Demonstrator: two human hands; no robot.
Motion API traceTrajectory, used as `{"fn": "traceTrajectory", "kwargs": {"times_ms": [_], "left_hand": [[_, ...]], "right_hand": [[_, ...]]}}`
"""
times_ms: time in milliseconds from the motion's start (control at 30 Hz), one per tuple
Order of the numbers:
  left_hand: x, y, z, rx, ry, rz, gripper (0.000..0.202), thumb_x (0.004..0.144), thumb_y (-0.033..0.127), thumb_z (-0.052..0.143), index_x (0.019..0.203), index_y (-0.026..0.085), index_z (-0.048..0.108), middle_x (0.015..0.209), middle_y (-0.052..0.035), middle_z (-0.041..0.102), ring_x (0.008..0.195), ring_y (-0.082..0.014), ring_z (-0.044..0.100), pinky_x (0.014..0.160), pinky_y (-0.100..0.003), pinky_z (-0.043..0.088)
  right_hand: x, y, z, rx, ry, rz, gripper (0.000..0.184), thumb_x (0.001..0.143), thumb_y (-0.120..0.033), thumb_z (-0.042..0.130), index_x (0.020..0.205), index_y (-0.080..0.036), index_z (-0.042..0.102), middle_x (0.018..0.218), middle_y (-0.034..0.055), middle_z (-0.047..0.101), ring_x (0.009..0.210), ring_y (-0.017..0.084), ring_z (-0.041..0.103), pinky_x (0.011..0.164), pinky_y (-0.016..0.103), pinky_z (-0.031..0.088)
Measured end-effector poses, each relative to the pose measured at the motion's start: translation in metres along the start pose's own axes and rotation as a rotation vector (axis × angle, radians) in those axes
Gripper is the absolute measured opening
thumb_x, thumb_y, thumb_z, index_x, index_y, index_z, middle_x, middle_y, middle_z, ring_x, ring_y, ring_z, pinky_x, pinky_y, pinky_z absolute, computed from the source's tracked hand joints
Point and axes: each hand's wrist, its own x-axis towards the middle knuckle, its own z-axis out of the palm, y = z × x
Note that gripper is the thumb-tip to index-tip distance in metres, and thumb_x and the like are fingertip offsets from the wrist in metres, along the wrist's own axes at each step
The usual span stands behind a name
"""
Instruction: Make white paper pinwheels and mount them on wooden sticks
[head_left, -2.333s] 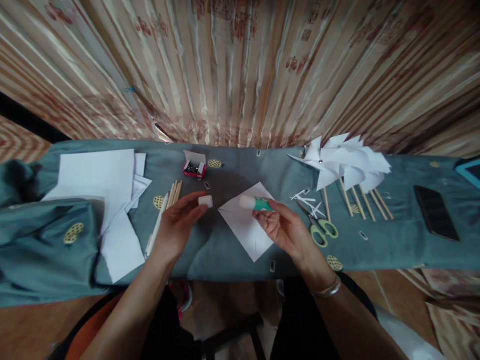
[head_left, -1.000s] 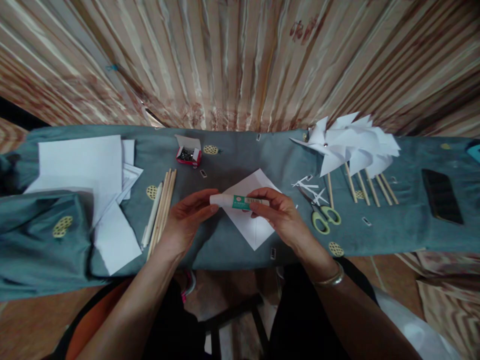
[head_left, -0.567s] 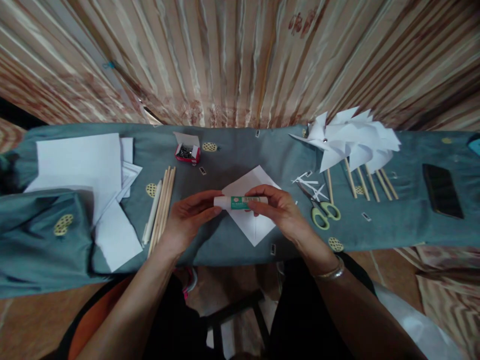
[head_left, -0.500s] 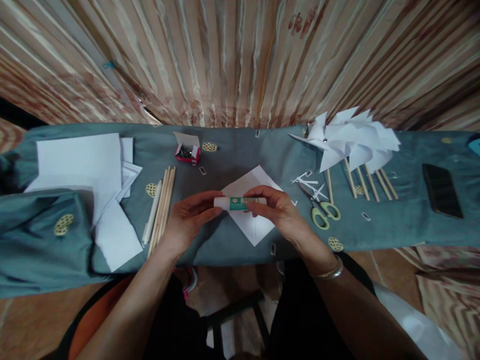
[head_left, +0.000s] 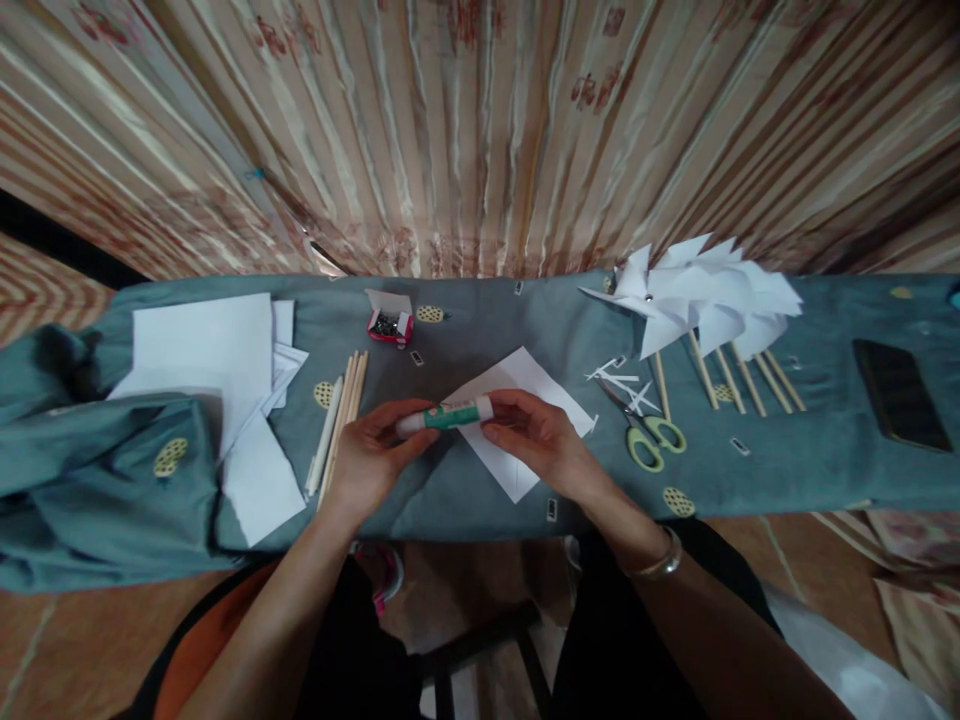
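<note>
A white and green glue stick (head_left: pixel 454 413) is held level between my two hands above the cloth. My left hand (head_left: pixel 379 450) pinches its left end. At the other end, the fingers of my right hand (head_left: pixel 536 435) close round the white tip. Beneath and just right of the glue stick lies a white paper square (head_left: pixel 516 470), turned so a corner points towards me, with a faint line near its front corner. Green-handled scissors (head_left: pixel 651 440) rest to the right of my right hand, beside thin white paper strips (head_left: pixel 626 385).
Wooden sticks (head_left: pixel 349 415) and a white pen-like rod (head_left: pixel 325 435) lie left of my left hand. White paper sheets (head_left: pixel 202 345) are further left. A small red box of metal pins (head_left: pixel 390 325) stands behind. Paper pinwheels (head_left: pixel 697 295) and a phone (head_left: pixel 900 393) lie right.
The glue stick has tilted, its right end higher, and shifted slightly left. My right hand has moved from its middle to its right end. The whole view has shifted a little.
</note>
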Motion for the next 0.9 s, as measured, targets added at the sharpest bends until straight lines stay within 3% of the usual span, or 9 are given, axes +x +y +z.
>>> {"fn": "traceTrajectory", "kwargs": {"times_ms": [67, 167, 333, 533, 633, 733, 900], "left_hand": [[0.007, -0.004, -0.010, 0.065, 0.176, 0.090, 0.029, 0.060, 0.028, 0.083, 0.085, 0.020, 0.074, 0.082, -0.0020, 0.072, 0.077, -0.0194, 0.065, 0.074, -0.028, 0.050], [0.017, -0.011, -0.024, 0.260, 0.279, 0.248, 0.029, 0.066, 0.029, 0.078, 0.093, 0.023, 0.071, 0.091, -0.0019, 0.071, 0.084, -0.0207, 0.065, 0.077, -0.029, 0.048], [0.029, -0.019, -0.037, 0.722, 0.207, 0.427, 0.019, 0.073, 0.028, 0.070, 0.092, 0.023, 0.069, 0.097, -0.0081, 0.068, 0.100, -0.0317, 0.058, 0.091, -0.042, 0.042], [0.020, -0.014, -0.030, 0.879, 0.168, 0.632, 0.038, 0.075, 0.030, 0.071, 0.112, 0.023, 0.064, 0.115, -0.0110, 0.062, 0.113, -0.0372, 0.050, 0.098, -0.053, 0.036], [0.003, -0.015, -0.010, 0.846, -0.049, 0.749, 0.030, 0.079, 0.027, 0.068, 0.109, 0.026, 0.067, 0.114, -0.0081, 0.064, 0.109, -0.0335, 0.055, 0.098, -0.052, 0.039], [-0.010, -0.022, 0.008, 0.802, -0.283, 0.758, 0.025, 0.084, 0.024, 0.062, 0.108, 0.027, 0.070, 0.119, -0.0082, 0.066, 0.110, -0.0321, 0.056, 0.094, -0.051, 0.044], [-0.008, -0.033, 0.017, 0.783, -0.398, 0.765, 0.027, 0.087, 0.021, 0.060, 0.111, 0.029, 0.070, 0.125, -0.0076, 0.066, 0.117, -0.0310, 0.054, 0.098, -0.050, 0.041]], "right_hand": [[-0.001, 0.000, -0.006, -0.022, 0.049, -0.009, 0.033, 0.074, -0.039, 0.075, 0.103, -0.024, 0.066, 0.100, 0.0046, 0.071, 0.090, 0.017, 0.066, 0.084, 0.035, 0.053], [-0.004, 0.000, -0.016, -0.070, 0.067, -0.002, 0.032, 0.075, -0.040, 0.074, 0.102, -0.024, 0.067, 0.099, 0.0056, 0.072, 0.090, 0.018, 0.067, 0.086, 0.037, 0.053], [-0.010, -0.002, -0.031, -0.208, 0.067, -0.051, 0.023, 0.080, -0.037, 0.068, 0.100, -0.024, 0.068, 0.096, 0.0047, 0.073, 0.088, 0.019, 0.068, 0.084, 0.037, 0.053], [-0.022, -0.004, -0.052, -0.590, 0.119, -0.216, 0.017, 0.087, -0.027, 0.059, 0.100, -0.026, 0.070, 0.096, 0.0038, 0.073, 0.088, 0.021, 0.067, 0.084, 0.040, 0.052], [-0.029, -0.005, -0.060, -0.684, 0.096, -0.312, 0.022, 0.089, -0.020, 0.053, 0.102, -0.027, 0.070, 0.102, 0.0044, 0.072, 0.099, 0.023, 0.066, 0.092, 0.043, 0.050], [-0.035, -0.005, -0.063, -0.744, 0.043, -0.354, 0.027, 0.090, -0.015, 0.049, 0.105, -0.026, 0.070, 0.112, 0.0057, 0.070, 0.110, 0.023, 0.062, 0.099, 0.044, 0.048], [-0.042, -0.003, -0.063, -0.866, -0.044, -0.367, 0.035, 0.088, -0.009, 0.046, 0.111, -0.023, 0.068, 0.129, 0.0082, 0.062, 0.125, 0.025, 0.052, 0.106, 0.049, 0.043]]}}
